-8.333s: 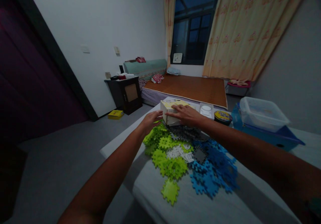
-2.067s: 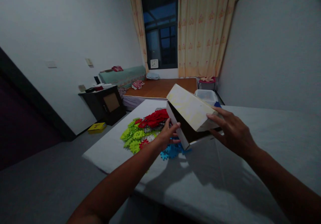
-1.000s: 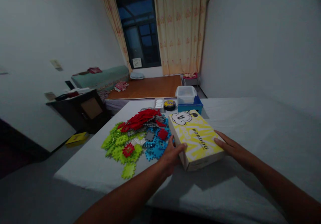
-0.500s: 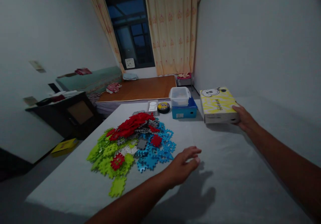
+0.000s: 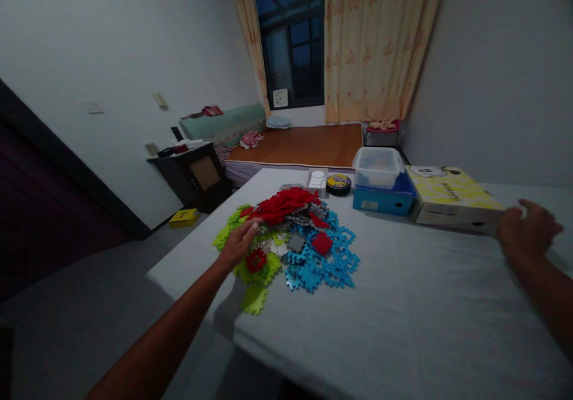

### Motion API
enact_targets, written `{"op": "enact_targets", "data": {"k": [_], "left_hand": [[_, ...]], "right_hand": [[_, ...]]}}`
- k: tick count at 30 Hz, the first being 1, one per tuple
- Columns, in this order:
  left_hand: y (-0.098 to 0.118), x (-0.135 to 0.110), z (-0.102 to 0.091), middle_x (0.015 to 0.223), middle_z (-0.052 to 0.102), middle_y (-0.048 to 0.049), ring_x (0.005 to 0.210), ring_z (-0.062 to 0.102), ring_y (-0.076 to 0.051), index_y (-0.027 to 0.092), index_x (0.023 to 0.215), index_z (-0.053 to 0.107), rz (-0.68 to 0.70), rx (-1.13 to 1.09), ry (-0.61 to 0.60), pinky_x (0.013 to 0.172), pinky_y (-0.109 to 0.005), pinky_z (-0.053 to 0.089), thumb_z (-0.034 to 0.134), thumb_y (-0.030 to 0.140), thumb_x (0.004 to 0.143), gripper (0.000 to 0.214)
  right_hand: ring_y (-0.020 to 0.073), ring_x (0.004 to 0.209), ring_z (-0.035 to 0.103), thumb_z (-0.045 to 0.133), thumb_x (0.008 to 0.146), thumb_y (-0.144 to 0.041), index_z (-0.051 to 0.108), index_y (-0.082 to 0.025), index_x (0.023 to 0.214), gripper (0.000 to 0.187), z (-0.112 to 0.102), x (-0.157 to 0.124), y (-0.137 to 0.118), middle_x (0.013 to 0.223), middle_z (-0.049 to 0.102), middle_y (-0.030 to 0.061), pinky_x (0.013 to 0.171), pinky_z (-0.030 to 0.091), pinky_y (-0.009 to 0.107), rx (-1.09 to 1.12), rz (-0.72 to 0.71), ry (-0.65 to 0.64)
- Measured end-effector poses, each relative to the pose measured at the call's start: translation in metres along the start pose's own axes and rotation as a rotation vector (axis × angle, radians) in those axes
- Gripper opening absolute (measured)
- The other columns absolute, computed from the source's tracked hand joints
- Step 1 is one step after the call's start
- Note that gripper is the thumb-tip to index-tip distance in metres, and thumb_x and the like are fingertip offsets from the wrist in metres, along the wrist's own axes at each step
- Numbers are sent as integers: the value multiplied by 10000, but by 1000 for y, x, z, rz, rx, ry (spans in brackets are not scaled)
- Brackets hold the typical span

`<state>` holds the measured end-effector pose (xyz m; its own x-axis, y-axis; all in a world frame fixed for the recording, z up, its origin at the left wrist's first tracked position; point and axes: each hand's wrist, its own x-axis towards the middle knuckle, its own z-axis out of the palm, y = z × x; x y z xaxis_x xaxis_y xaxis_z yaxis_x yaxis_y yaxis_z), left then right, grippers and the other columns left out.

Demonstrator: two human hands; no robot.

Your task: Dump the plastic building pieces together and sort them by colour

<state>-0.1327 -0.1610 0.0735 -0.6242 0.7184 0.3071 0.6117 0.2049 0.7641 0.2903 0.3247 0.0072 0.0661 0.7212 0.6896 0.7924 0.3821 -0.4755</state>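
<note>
A heap of flat plastic interlocking pieces lies on the white-covered table, with green pieces (image 5: 253,298) at the left, red pieces (image 5: 286,206) on top and blue pieces (image 5: 333,260) at the right. My left hand (image 5: 239,245) is at the heap's left side, over the green pieces and close to the red ones; its fingers look stretched out, holding nothing I can see. At the far right, my right hand (image 5: 530,230) is blurred, fingers apart, just beside the yellow and white box (image 5: 452,194). That box lies flat against the blue box (image 5: 380,200).
A clear plastic container (image 5: 378,167) sits on the blue box. Left of it are a round black and yellow tin (image 5: 339,185) and a small white box (image 5: 317,182). The table (image 5: 358,334) has its near edge toward me. Behind stand a bed (image 5: 313,146) and a dark cabinet (image 5: 208,176).
My right hand has let go of the yellow and white box, now down beside the blue box. My left hand has moved left to the heap. The view has turned left.
</note>
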Motion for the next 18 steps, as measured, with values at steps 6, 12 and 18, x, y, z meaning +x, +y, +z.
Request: {"op": "enact_targets", "data": {"k": [6, 12, 18], "left_hand": [[-28, 86, -10, 1156, 678, -113, 1117, 596, -246, 158, 1045, 693, 181, 234, 66, 987, -402, 477, 442, 506, 894, 455], [-24, 127, 19, 1167, 665, -115, 1140, 576, -244, 149, 1073, 678, 223, 230, 38, 1026, -407, 447, 467, 460, 898, 415], [-27, 117, 30, 1312, 635, -94, 1240, 554, -259, 187, 1228, 642, 275, 198, -191, 1104, -429, 398, 419, 567, 918, 539]], "right_hand": [[298, 1229, 522, 401, 885, -303, 601, -143, 1272, 464, -33, -64, -57, 1298, 598, 194, 1005, 419, 440, 280, -189, -249], [279, 1160, 572, 417, 901, -335, 621, -213, 1197, 379, -42, -97, -126, 1237, 639, 116, 985, 452, 446, 419, -368, -442], [324, 1266, 473, 474, 907, -328, 547, -169, 1309, 437, -15, -63, -152, 1356, 556, 154, 1039, 370, 496, 175, -582, -330]]}}
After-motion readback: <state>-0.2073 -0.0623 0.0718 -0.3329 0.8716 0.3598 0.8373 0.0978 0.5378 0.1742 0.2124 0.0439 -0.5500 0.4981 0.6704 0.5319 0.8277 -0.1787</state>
